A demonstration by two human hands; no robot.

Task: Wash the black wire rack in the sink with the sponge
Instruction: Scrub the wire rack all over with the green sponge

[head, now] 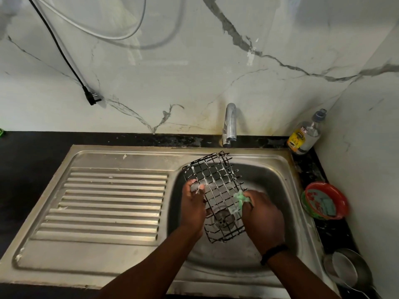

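Observation:
The black wire rack (216,182) is held tilted above the steel sink basin (269,175), its far end up near the tap and its near end over the drain. White suds cling to its wires. My left hand (193,206) grips the rack's left edge. My right hand (262,214) holds a soapy green sponge (240,200) pressed against the rack's right side.
A chrome tap (229,124) stands behind the basin, with no water visibly running. The ribbed drainboard (108,203) lies to the left. At right are a dish-soap bottle (306,134), a red bowl (326,200) and steel vessels (347,270). A black plug (91,97) hangs on the wall.

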